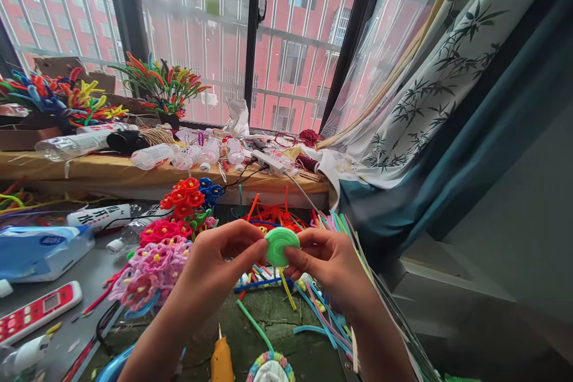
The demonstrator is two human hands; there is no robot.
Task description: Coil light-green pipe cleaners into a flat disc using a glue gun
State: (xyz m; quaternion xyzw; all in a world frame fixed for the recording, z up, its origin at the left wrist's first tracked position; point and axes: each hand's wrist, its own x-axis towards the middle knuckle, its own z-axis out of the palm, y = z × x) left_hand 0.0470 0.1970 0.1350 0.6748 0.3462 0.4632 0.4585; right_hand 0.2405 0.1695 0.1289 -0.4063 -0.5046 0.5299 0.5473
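— Spiral (281, 245), green, wound flat out of pipe cleaner: where is it?

— Between my two hands, raised above the desk (286, 322). My left hand (224, 256) pinches its left edge with thumb and fingertips; my right hand (329, 259) pinches its right edge the same way. Both are closed on it.

— What lies under them?

— Loose pipe cleaners (322, 316), blue, pink and green, scattered on the dark desk, and a bundle of pastel ones (344, 227) leaning just beside my right hand. Near the bottom edge there is the yellow nozzle of a glue gun (221, 358) and a small round piece with a pastel rim (270, 368).

— And to the left?

— Finished pipe-cleaner flowers (154, 259), pink and red, with red and blue ones behind them. Further left a red and white remote control (38, 310) and a blue pack of tissues (40, 250).

— Beyond the desk?

— The windowsill (89, 168) carries empty plastic bottles (76, 144), a white power strip (268, 162) and more colourful pipe-cleaner bouquets (163, 83). A bamboo-print curtain (439, 71) hangs at the right.
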